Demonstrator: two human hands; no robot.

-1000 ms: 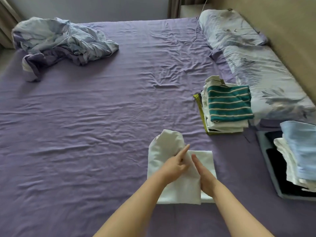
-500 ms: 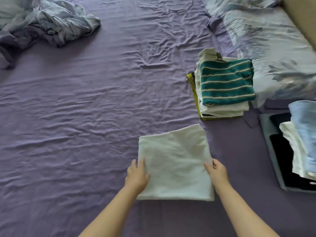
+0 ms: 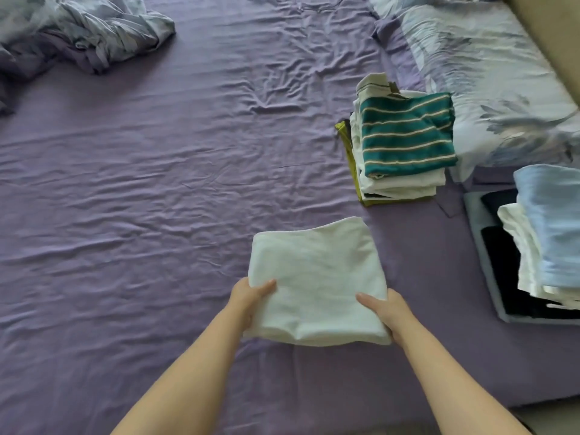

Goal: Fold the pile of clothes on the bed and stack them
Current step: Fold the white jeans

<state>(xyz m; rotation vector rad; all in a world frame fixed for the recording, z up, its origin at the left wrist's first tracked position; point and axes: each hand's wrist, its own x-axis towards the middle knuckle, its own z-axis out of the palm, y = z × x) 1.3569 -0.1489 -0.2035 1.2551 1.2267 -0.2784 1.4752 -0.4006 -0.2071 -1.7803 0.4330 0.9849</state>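
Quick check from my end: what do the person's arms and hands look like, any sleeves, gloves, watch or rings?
Both forearms come in bare from the bottom edge; no sleeve shows on either within the frame. The left hand and the right hand wear no gloves. No watch, band or bracelet shows at either wrist, and no ring on the fingers that are visible. Nails look short and unpainted, though the picture is soft.

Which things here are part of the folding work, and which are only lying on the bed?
Part of the job:
folded white garment, held by left hand and right hand
stack topped by the green striped shirt
second stack topped by light blue cloth

Lying about:
crumpled duvet
pillow
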